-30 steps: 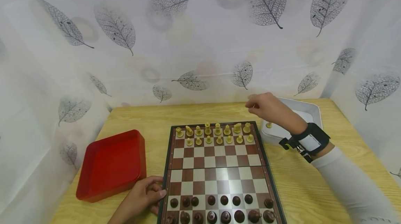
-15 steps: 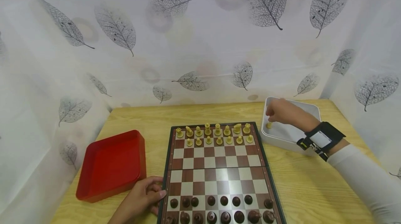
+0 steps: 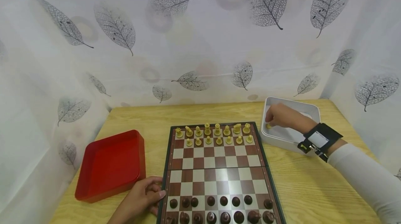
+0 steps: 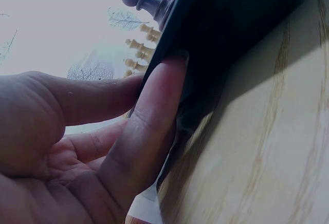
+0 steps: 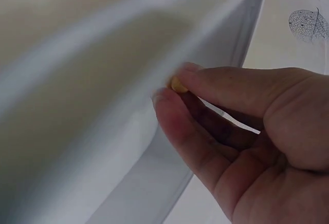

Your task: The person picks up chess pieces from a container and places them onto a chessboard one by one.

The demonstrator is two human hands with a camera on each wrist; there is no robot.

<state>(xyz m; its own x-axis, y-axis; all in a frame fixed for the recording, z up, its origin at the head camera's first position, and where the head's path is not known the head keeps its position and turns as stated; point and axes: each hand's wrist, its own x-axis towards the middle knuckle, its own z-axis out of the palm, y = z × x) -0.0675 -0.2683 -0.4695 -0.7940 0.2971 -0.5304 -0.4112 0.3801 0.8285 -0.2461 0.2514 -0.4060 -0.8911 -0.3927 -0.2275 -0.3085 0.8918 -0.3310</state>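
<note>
A chessboard (image 3: 219, 161) lies on the table with yellow chessmen (image 3: 207, 130) in two rows at the far side and dark brown chessmen (image 3: 225, 217) in two rows at the near side. My left hand (image 3: 142, 196) holds the board's left edge; in the left wrist view the thumb and a finger (image 4: 154, 100) pinch that edge. Inside the white tray (image 3: 275, 141) my right hand (image 3: 286, 116) pinches a small yellow chess piece, likely a pawn (image 5: 178, 85), between thumb and fingertip. Most of that piece is hidden by the fingers.
A red tray (image 3: 111, 163) sits left of the board, close to my left hand. The white tray stands at the board's far right corner. Behind the wooden table (image 3: 150, 114) hangs a leaf-patterned curtain (image 3: 200, 43).
My right hand has gone from above the board's far right corner, rightward and down into the white tray, and has taken hold of the yellow piece there. My left hand has stayed put.
</note>
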